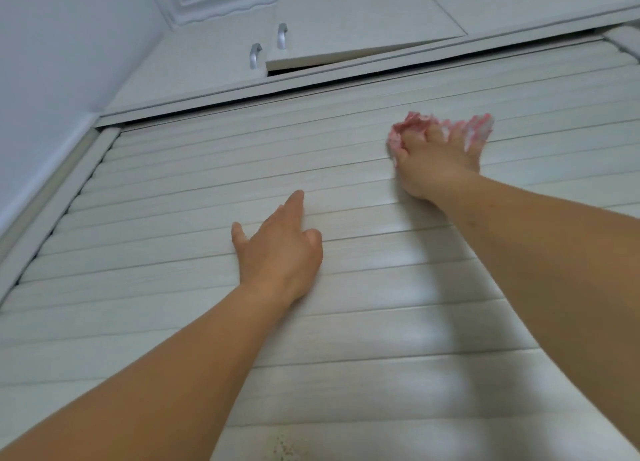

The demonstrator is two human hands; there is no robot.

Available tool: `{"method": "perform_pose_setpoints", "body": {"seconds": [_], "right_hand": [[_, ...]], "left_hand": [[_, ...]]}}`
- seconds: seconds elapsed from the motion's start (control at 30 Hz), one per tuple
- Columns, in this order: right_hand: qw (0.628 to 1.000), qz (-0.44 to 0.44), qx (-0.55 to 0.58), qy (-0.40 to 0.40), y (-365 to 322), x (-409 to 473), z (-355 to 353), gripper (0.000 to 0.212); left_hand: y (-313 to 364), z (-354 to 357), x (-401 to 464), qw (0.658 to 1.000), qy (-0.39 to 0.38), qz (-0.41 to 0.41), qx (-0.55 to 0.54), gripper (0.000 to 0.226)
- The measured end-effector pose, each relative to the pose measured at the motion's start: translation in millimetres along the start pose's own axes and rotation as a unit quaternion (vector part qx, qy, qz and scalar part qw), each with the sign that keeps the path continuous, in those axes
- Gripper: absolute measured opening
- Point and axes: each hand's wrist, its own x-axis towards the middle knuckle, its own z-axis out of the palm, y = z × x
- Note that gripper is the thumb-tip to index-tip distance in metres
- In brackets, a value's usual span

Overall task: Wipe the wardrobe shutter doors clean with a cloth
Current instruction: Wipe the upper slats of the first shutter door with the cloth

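A pale slatted shutter door (180,169) of the wardrobe fills most of the view, seen from below. My right hand (436,162) presses a crumpled pink and white cloth (415,122) against the upper slats, right of centre. The cloth shows above and between the fingers. My left hand (277,249) lies flat against the slats lower down and to the left, fingers spread, holding nothing.
Above the shutter runs its top rail (311,84). Over that are upper cabinet doors with two metal handles (255,55); one cabinet door (363,37) hangs slightly ajar. A white wall (52,62) meets the wardrobe frame at left. Dark specks (284,448) mark the bottom slat.
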Motion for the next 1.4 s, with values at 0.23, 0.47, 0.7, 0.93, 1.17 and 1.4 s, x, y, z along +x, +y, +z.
{"method": "perform_pose_setpoints", "body": {"seconds": [0.23, 0.47, 0.7, 0.93, 1.17, 1.4], "right_hand": [[0.982, -0.182, 0.057, -0.005, -56.4, -66.5, 13.1, 0.049], [0.968, -0.239, 0.081, -0.007, -6.0, -96.1, 5.0, 0.043], [0.978, -0.203, 0.041, 0.001, 47.2, -94.3, -3.7, 0.042], [0.989, -0.149, 0.006, 0.022, 119.0, -85.4, -16.1, 0.039], [0.997, -0.081, 0.014, 0.003, 177.8, -80.3, -34.2, 0.038], [0.998, 0.067, 0.008, -0.015, 250.2, -65.1, -35.6, 0.049]], "left_hand": [[3.9, 5.1, -9.1, 0.997, 0.032, -0.034, -0.058, 0.059], [35.8, 25.2, -34.6, 0.998, 0.053, 0.045, -0.015, 0.065], [82.9, 35.7, -41.1, 0.994, 0.028, 0.1, -0.019, 0.065], [115.3, 48.7, -45.0, 0.994, 0.012, 0.108, -0.002, 0.063], [130.1, 54.4, -46.1, 0.997, 0.038, 0.068, 0.01, 0.057], [129.7, 60.5, -49.9, 0.996, 0.051, 0.068, 0.02, 0.056]]}}
